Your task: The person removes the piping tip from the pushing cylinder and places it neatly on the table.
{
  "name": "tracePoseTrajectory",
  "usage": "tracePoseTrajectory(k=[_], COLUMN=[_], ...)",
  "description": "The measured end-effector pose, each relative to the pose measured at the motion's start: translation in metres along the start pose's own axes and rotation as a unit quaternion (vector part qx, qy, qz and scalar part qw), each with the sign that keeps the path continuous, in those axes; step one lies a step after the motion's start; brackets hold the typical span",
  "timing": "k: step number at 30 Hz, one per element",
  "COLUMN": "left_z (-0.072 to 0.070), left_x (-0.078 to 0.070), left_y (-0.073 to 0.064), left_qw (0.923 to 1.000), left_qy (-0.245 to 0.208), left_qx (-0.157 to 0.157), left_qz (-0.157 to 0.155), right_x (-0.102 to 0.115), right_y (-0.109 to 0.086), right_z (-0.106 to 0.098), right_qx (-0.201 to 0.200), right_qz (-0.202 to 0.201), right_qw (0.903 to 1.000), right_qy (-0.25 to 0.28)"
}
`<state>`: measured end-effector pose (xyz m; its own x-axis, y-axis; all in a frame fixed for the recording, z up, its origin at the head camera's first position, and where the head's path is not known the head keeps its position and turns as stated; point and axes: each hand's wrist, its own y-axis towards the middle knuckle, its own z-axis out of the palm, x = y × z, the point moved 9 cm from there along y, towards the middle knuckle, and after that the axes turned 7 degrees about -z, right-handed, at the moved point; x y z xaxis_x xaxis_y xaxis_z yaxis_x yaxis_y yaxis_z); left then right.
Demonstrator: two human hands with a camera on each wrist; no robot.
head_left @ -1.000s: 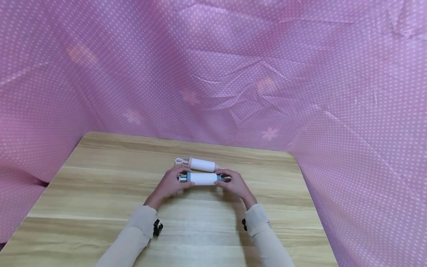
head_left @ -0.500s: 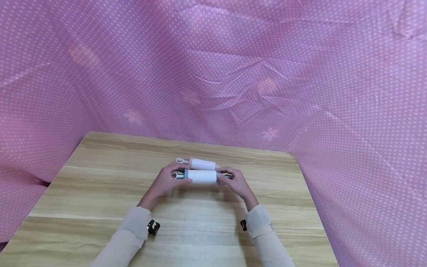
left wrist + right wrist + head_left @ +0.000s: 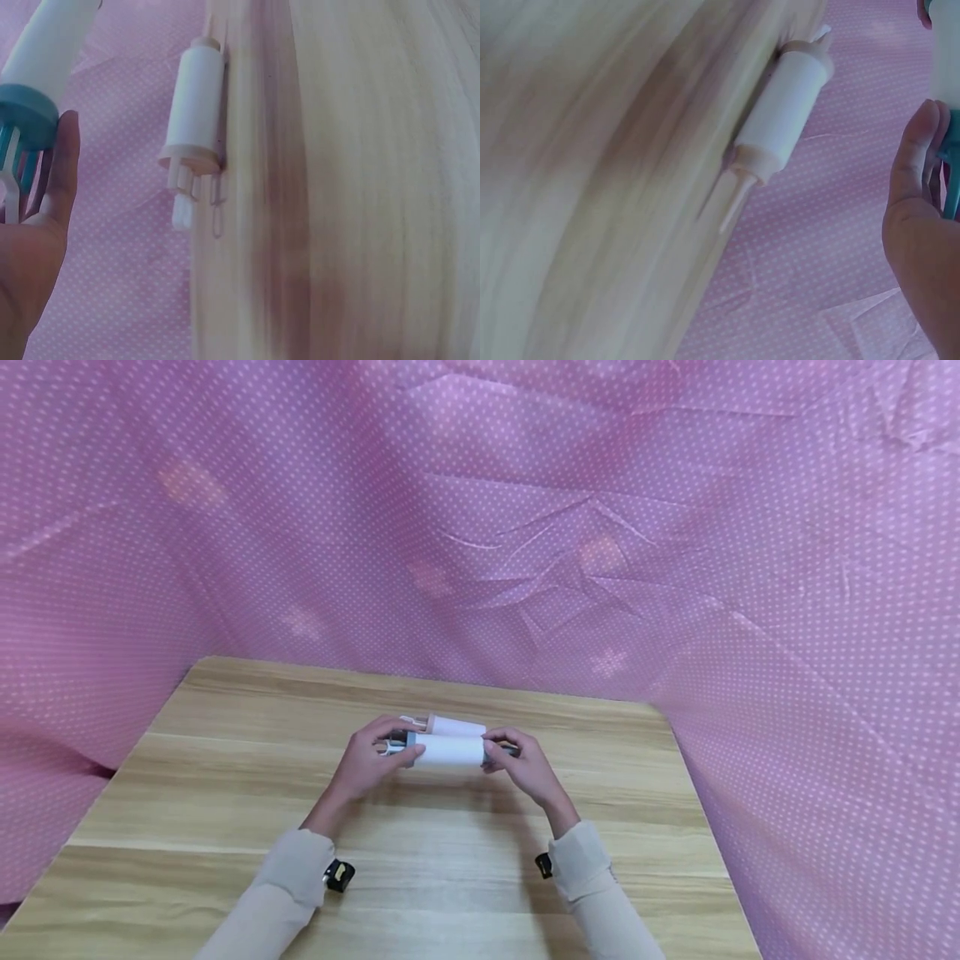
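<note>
Both hands hold a white syringe-like tube with teal ends [image 3: 450,749] level from its two ends, raised over the table. My left hand [image 3: 365,760] grips the teal collar [image 3: 28,114], from which teal rods and a white loop stick out. At the other end my right hand [image 3: 528,768] pinches the tube by its teal cap [image 3: 951,136], which narrows to a thin stem. Just beyond lies a second, similar white tube with beige ends [image 3: 456,726], resting on the table; in the head view the raised tube overlaps its near side.
Light wood-grain table [image 3: 225,777] spreads around the hands. Pink polka-dot cloth [image 3: 480,543] hangs behind the table and along both sides. Dark wrist-camera mounts [image 3: 340,875] sit at both sleeve cuffs.
The teal-ended tube has moved up in the head view and slightly left, closer over the beige-ended one. Both hands went with it, and the left forearm shifted left.
</note>
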<state>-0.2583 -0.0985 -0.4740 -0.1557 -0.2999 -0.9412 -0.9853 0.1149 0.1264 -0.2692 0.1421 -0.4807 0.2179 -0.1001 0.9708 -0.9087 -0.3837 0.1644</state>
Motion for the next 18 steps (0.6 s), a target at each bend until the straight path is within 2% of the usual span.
tracePoseTrajectory(k=[7, 11, 13, 18], left_z=[-0.007, -0.011, -0.013, -0.011], left_x=[-0.019, -0.025, -0.027, -0.03], left_y=[-0.004, -0.006, -0.006, -0.007], left_qw=[0.997, 0.996, 0.9959, 0.9963], left_qy=[0.006, 0.001, -0.003, -0.008], left_qx=[-0.056, -0.071, -0.074, -0.072], left_qz=[0.054, 0.055, 0.051, 0.045], right_x=[0.014, 0.021, 0.035, 0.041], right_y=[0.0, -0.001, -0.003, -0.004], right_z=[0.0, 0.001, 0.003, 0.003], right_qx=[-0.012, -0.012, -0.011, -0.015], right_qz=[-0.009, -0.006, -0.011, -0.041], right_qw=[0.9999, 0.9999, 0.9998, 0.9989], right_qy=[-0.008, -0.006, -0.008, -0.015])
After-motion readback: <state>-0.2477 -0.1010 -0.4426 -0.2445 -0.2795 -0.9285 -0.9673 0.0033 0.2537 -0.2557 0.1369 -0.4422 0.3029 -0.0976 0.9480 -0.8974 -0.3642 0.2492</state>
